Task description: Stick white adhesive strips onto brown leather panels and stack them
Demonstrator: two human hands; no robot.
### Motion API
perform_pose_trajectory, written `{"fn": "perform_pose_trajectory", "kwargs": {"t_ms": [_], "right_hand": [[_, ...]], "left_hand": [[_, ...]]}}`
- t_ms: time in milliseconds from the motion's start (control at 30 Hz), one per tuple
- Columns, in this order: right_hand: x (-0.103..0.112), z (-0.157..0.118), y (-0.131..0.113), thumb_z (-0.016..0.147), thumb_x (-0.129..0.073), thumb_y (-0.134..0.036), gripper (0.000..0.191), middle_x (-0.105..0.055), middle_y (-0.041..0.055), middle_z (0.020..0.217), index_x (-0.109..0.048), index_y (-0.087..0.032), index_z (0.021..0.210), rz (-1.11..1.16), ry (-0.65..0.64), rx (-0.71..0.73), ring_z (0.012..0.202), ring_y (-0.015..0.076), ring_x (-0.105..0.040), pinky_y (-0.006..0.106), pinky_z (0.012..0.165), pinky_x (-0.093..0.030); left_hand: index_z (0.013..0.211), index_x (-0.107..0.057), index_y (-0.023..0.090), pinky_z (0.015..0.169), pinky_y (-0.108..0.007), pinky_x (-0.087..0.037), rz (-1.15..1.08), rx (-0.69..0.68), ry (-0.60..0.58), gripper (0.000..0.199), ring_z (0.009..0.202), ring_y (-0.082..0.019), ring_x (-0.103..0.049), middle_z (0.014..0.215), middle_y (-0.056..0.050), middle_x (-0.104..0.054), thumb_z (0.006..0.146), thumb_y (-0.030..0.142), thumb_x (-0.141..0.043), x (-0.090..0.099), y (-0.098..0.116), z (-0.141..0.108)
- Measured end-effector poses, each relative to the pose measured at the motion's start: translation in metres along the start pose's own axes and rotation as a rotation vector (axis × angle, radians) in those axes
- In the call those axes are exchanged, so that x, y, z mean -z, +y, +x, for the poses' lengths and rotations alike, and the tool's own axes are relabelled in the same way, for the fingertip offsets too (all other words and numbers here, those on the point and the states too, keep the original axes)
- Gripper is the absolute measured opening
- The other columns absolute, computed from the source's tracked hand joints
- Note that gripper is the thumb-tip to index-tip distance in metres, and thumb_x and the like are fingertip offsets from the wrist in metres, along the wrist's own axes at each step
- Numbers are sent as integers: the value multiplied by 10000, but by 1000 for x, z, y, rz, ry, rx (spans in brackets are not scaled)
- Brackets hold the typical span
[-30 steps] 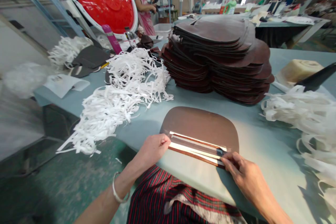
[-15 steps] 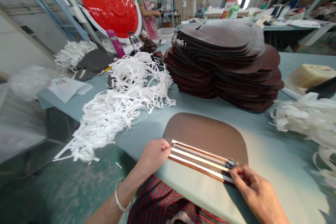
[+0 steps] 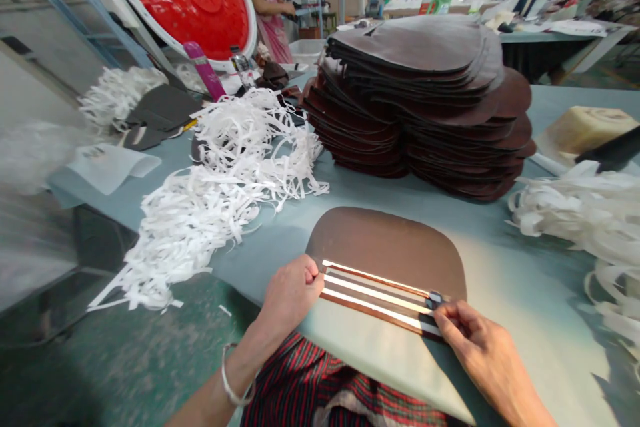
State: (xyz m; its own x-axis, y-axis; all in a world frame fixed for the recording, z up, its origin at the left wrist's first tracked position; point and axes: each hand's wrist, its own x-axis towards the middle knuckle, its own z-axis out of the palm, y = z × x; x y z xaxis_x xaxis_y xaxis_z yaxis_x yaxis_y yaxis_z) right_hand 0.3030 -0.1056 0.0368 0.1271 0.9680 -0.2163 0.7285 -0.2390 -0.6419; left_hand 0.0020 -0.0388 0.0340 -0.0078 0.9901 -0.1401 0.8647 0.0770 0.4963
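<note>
Pinching one end of a white strip [image 3: 377,294] between the closed fingertips of the left hand [image 3: 291,290], and the other end between thumb and finger of the right hand [image 3: 473,333]. Holding it straight across a brown panel [image 3: 390,240], between two more pale strips [image 3: 375,277], on the table [image 3: 505,267], near a dark stack [image 3: 425,113].

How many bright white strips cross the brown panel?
3: far strip, middle strip between left hand and right hand, and near strip. The hands may hide more.
</note>
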Motion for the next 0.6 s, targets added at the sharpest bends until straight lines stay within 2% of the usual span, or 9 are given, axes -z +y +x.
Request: {"fn": "perform_pose_trajectory", "kwargs": {"t_ms": [67, 167, 233, 333, 467, 600], "right_hand": [[0, -2, -4, 826, -460, -454, 299, -561, -18, 586, -572, -205, 704, 75, 13, 20, 551, 141, -514, 234, 550, -392], [-3, -2, -3, 816, -490, -358, 211, -548, -22, 587, -563, -194, 706, 203, 35, 10, 561, 133, -509, 230, 552, -382], [-7, 0, 1, 799, -511, -310, 155, -545, -26, 586, -561, -189, 714, 249, 64, -19, 555, 126, -501, 227, 546, -375], [-11, 0, 5, 778, -524, -258, 99, -550, -31, 587, -555, -188, 715, 233, 99, -31, 543, 116, -492, 222, 537, -360], [-10, -1, 2, 757, -516, -212, 75, -546, -37, 565, -542, -192, 690, 165, 105, -26, 524, 108, -482, 219, 523, -335], [-8, -1, -2, 738, -518, -199, 71, -545, -40, 551, -535, -196, 669, 95, 116, -37, 512, 105, -479, 218, 521, -322]], "left_hand": [[848, -546, 200, 677, -254, -378, 19, -129, 118, 30, 711, -156, -553, 758, 7, -598, 833, 213, -523, -7, 0, -7], [899, -560, 193, 747, -321, -384, 197, -356, 239, 123, 802, -214, -543, 826, -34, -599, 903, 191, -437, -14, -1, -18], [935, -587, 187, 748, -355, -374, 346, -455, 276, 175, 822, -244, -536, 850, -52, -613, 916, 174, -414, -16, -3, -25], [1123, -581, 164, 775, -378, -379, 445, -584, 259, 273, 949, -269, -545, 1024, -88, -634, 900, 142, -425, -17, -7, -35], [1363, -457, 245, 780, -414, -396, 526, -629, 213, 447, 1104, -318, -508, 1201, -105, -590, 916, 243, -450, -18, -4, -48], [1401, -416, 318, 774, -443, -417, 585, -587, 220, 483, 1134, -347, -490, 1237, -131, -557, 921, 300, -468, -24, 3, -55]]}}
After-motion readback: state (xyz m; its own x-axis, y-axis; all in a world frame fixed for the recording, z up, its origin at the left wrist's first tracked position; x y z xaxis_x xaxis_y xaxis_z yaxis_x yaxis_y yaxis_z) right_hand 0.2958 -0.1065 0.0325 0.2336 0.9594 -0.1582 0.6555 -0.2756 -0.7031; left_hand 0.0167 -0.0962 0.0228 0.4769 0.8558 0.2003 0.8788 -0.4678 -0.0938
